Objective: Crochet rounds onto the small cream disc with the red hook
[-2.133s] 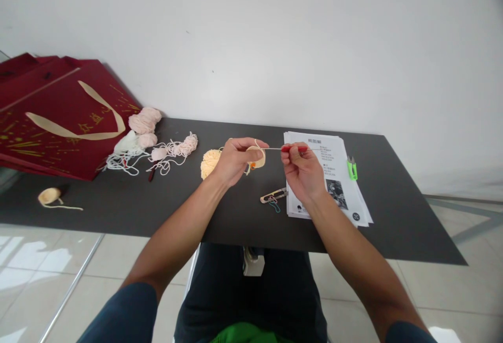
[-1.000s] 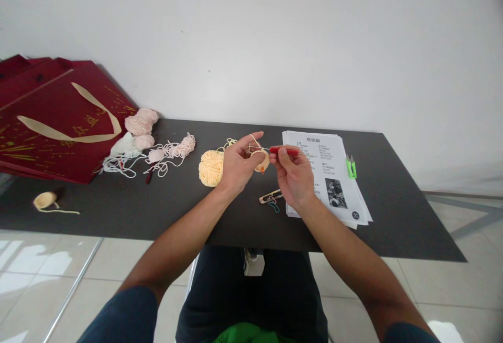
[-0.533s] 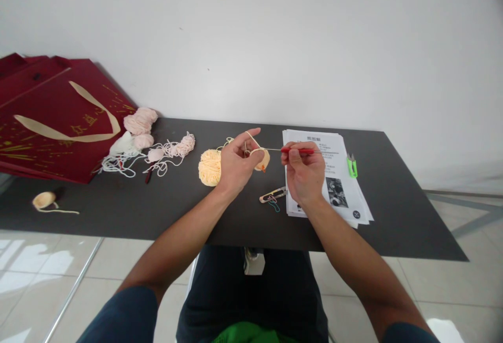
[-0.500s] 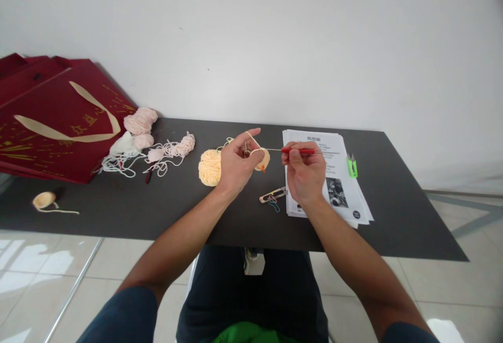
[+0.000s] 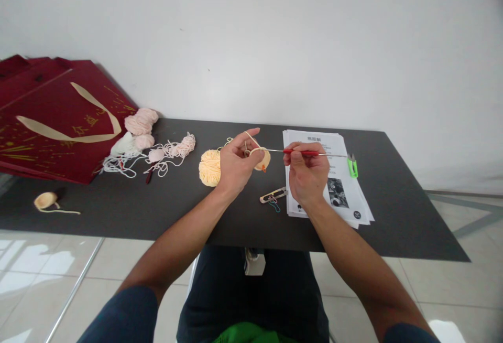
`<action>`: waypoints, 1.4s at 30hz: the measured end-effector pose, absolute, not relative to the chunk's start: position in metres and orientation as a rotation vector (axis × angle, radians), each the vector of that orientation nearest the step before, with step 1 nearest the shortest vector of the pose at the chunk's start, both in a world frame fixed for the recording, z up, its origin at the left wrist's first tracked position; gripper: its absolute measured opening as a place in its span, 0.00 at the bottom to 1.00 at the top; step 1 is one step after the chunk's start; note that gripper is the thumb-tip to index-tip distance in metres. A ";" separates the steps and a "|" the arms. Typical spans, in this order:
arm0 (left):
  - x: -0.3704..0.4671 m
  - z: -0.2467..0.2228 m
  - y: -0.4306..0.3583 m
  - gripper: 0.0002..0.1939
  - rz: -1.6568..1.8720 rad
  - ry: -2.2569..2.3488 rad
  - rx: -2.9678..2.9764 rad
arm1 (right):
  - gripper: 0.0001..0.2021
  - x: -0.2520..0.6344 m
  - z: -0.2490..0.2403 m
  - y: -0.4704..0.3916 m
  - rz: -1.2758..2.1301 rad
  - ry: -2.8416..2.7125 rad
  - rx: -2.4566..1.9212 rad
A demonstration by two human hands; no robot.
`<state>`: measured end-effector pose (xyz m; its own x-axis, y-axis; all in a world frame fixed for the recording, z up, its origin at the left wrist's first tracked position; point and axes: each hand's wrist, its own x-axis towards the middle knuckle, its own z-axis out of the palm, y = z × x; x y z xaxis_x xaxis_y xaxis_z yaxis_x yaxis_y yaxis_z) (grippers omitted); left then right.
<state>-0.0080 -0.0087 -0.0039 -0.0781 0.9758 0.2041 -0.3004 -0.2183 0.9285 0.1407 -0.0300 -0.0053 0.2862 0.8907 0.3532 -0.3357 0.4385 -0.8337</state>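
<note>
My left hand [image 5: 239, 163] pinches a small cream crochet piece [image 5: 262, 160] between thumb and fingers, with yarn looped over its raised index finger. A small orange bit shows at the lower edge of the piece. In my right hand [image 5: 308, 172] is a crochet hook [image 5: 301, 152] with a red grip, held level. Its metal tip reaches left to the piece; the exact stitch is too small to make out. Just left of my left hand lies a ball of yellow yarn [image 5: 209, 168], partly covered by that hand.
Printed sheets [image 5: 346, 212] lie under my right hand. Nearby are green thread snips [image 5: 352, 167] and another pair of snips [image 5: 272, 195]. Pink yarn balls [image 5: 140, 121], tangled white yarn [image 5: 118, 164], a cream crocheted piece [image 5: 46, 201] and red paper bags [image 5: 55, 122] occupy the left side.
My right hand and the crochet hook have shifted slightly to the right. My left hand keeps its hold on the crochet piece almost unmoved.
</note>
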 end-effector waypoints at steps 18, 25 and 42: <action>-0.005 -0.006 -0.009 0.19 1.733 1.058 1.040 | 0.03 0.123 -0.012 -0.049 0.764 -1.010 -0.825; -0.005 -0.006 -0.007 0.17 1.759 1.060 0.984 | 0.04 0.123 -0.020 -0.048 0.742 -1.075 -0.848; -0.005 -0.005 -0.004 0.25 1.600 0.957 0.766 | 0.07 0.127 -0.027 -0.041 0.694 -1.207 -0.864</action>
<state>-0.0046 -0.0041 -0.0051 -0.2235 0.9747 0.0028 -0.4582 -0.1075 0.8823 0.1274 -0.0406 -0.0273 0.2289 0.8374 0.4963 -0.0075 0.5114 -0.8593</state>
